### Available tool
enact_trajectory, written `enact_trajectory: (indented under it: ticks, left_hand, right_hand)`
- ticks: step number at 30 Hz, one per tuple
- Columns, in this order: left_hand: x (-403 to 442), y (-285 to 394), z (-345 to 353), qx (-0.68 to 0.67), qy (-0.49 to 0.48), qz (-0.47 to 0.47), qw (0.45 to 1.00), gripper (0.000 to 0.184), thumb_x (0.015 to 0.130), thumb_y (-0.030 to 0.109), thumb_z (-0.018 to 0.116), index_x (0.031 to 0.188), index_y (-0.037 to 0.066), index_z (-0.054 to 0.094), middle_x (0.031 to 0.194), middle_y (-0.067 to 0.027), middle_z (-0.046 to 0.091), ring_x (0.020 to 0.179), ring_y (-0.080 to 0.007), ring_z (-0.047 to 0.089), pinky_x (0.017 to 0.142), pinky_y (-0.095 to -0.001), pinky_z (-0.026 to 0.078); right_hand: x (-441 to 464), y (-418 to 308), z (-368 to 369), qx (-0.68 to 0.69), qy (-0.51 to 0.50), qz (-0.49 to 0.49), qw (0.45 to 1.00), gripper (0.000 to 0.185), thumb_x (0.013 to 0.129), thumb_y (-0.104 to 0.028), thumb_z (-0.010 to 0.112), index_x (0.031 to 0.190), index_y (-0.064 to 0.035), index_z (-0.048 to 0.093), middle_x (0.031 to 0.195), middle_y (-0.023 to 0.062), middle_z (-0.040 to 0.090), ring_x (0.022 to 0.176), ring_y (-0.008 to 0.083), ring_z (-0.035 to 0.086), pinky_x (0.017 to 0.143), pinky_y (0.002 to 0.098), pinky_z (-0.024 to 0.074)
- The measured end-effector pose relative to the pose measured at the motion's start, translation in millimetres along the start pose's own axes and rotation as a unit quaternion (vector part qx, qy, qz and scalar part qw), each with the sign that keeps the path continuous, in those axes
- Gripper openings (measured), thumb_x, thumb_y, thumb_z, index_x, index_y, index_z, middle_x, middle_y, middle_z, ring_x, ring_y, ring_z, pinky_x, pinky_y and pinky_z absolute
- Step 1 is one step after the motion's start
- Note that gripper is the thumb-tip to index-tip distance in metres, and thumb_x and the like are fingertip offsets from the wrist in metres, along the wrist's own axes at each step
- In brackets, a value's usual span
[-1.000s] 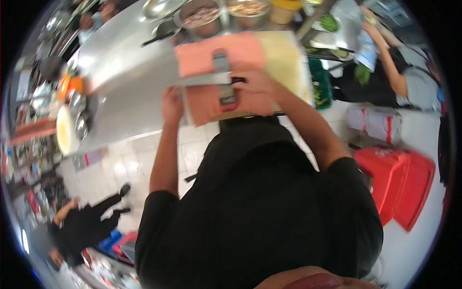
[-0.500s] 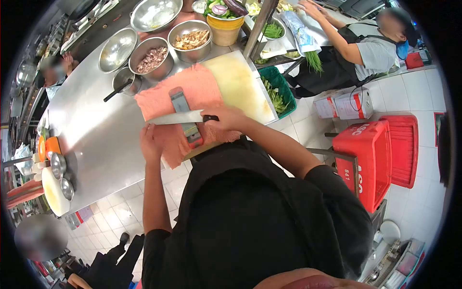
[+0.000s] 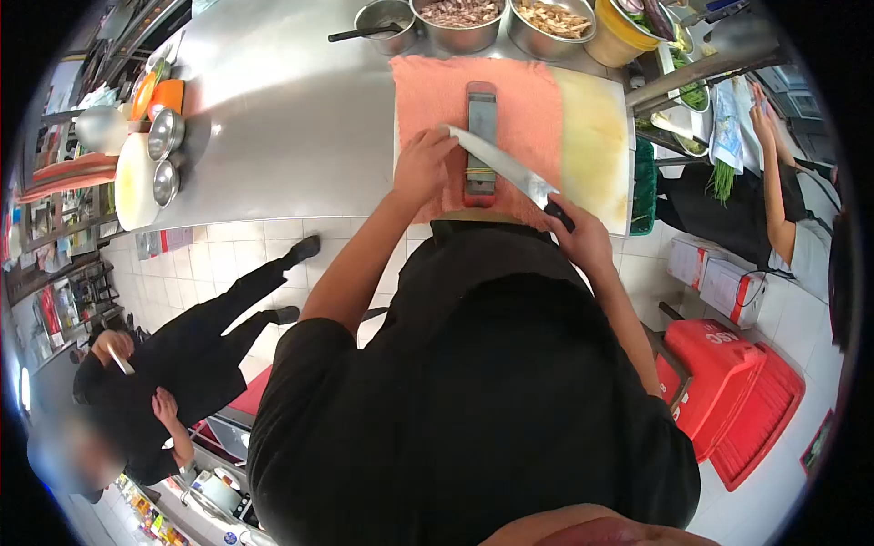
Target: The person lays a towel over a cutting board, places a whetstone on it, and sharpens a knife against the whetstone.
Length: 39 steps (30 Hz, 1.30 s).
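My right hand [image 3: 583, 238] is wrapped round the black handle of a kitchen knife [image 3: 505, 166]. With curled fingers, my left hand [image 3: 423, 164] grips the blade at its tip end. The wide blade lies diagonally across a grey whetstone [image 3: 482, 114] in a reddish holder, covering its middle part; whether steel and stone touch, I cannot tell. Beneath the holder, an orange cloth [image 3: 428, 91] is spread over a worn, yellowish cutting board [image 3: 592, 136].
Metal bowls with chopped meat [image 3: 460, 13] and brown pieces [image 3: 551, 20], a pot [image 3: 387, 41] and a yellow bucket [image 3: 614, 36] line the table's far side. Red bins [image 3: 719, 382] stand right. Co-workers are at the right and lower left [image 3: 173, 355].
My view has swung left, so the table shows straighter and more of the lower-left person appears. The knife now lies more slantwise over the whetstone, both hands still on it.
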<state>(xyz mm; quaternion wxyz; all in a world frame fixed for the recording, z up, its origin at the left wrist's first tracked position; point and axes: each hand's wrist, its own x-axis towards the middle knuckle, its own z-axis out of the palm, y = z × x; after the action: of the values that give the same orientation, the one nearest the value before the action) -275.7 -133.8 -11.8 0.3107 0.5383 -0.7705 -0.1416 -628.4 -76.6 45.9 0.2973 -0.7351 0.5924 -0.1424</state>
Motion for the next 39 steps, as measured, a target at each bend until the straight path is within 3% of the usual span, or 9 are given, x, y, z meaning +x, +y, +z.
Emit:
enact_trajectory:
  ticks: [4,10,14,25,31,33,34,37,39]
  left_hand:
    - [27,-25,-10,0.048,-0.003,-0.030,0.998,0.048,0.078,-0.004,0.059,0.122,0.007,0.075,0.130,-0.0158,0.069,0.123,-0.0381,0.061,0.106,-0.0475,0.051]
    - [17,1,8,0.034,-0.043,0.038,0.998,0.049,0.078,-0.001,0.061,0.123,0.010,0.075,0.129,-0.0127,0.069,0.124,-0.0361,0.061,0.106,-0.0497,0.049]
    - [4,27,24,0.021,-0.074,0.038,0.996,0.045,0.079,0.005,0.064,0.123,0.014,0.075,0.132,-0.0050,0.068,0.123,-0.0304,0.061,0.102,-0.0460,0.048]
    - [16,31,32,0.045,-0.080,0.075,0.993,0.045,0.080,0.007,0.063,0.123,0.015,0.074,0.130,-0.0008,0.068,0.124,-0.0292,0.058,0.103,-0.0475,0.046]
    - [38,10,19,0.072,-0.101,0.060,0.990,0.046,0.080,0.011,0.064,0.125,0.013,0.072,0.136,-0.0049,0.067,0.132,-0.0303,0.055,0.111,-0.0479,0.043]
    - [42,15,11,0.095,-0.161,0.064,0.980,0.045,0.083,0.012,0.062,0.126,0.012,0.072,0.137,-0.0061,0.066,0.135,-0.0319,0.054,0.117,-0.0493,0.039]
    - [37,17,16,0.102,-0.111,0.101,0.983,0.036,0.086,0.012,0.057,0.118,0.013,0.073,0.127,-0.0073,0.069,0.130,-0.0314,0.057,0.113,-0.0488,0.043]
    - [18,18,23,0.047,-0.151,0.054,0.986,0.040,0.087,0.009,0.054,0.123,0.009,0.072,0.134,-0.0117,0.066,0.132,-0.0353,0.056,0.114,-0.0469,0.043]
    - [17,5,27,-0.015,-0.102,0.071,0.992,0.040,0.085,0.004,0.057,0.122,0.007,0.073,0.130,-0.0136,0.068,0.132,-0.0366,0.056,0.112,-0.0475,0.044]
  right_hand:
    - [42,-5,16,0.001,-0.001,0.000,1.000,0.046,0.097,-0.042,0.074,0.138,-0.0217,0.069,0.107,0.0193,0.076,0.102,0.0408,0.072,0.085,0.0473,0.0572]
    - [-17,0,-4,-0.025,0.028,0.018,0.999,0.045,0.097,-0.041,0.074,0.138,-0.0227,0.068,0.110,0.0168,0.075,0.097,0.0384,0.074,0.082,0.0458,0.0578]
    - [-63,3,-16,-0.027,0.005,0.075,0.997,0.047,0.097,-0.042,0.075,0.140,-0.0243,0.067,0.108,0.0161,0.075,0.094,0.0381,0.074,0.080,0.0460,0.0584]
    - [-65,4,-19,-0.089,0.015,0.077,0.993,0.049,0.098,-0.042,0.074,0.143,-0.0282,0.064,0.099,0.0146,0.073,0.089,0.0389,0.073,0.076,0.0489,0.0578]
    - [-44,-8,-8,-0.050,0.033,0.068,0.996,0.048,0.098,-0.044,0.072,0.143,-0.0285,0.065,0.103,0.0149,0.073,0.093,0.0387,0.073,0.079,0.0497,0.0582]
    - [-48,-2,-9,-0.036,0.063,0.047,0.996,0.047,0.098,-0.045,0.071,0.142,-0.0284,0.066,0.105,0.0151,0.073,0.094,0.0391,0.073,0.080,0.0502,0.0581]
    - [-54,-8,-18,-0.041,0.028,0.082,0.995,0.047,0.098,-0.046,0.071,0.141,-0.0287,0.067,0.105,0.0152,0.073,0.095,0.0394,0.073,0.081,0.0499,0.0583]
    - [-66,-9,-22,-0.043,-0.009,0.118,0.992,0.049,0.098,-0.051,0.069,0.143,-0.0301,0.065,0.106,0.0157,0.074,0.097,0.0396,0.072,0.082,0.0498,0.0583]
    - [-53,-11,-27,-0.002,-0.003,0.100,0.995,0.049,0.100,-0.051,0.065,0.144,-0.0300,0.063,0.106,0.0162,0.074,0.098,0.0397,0.072,0.084,0.0501,0.0579]
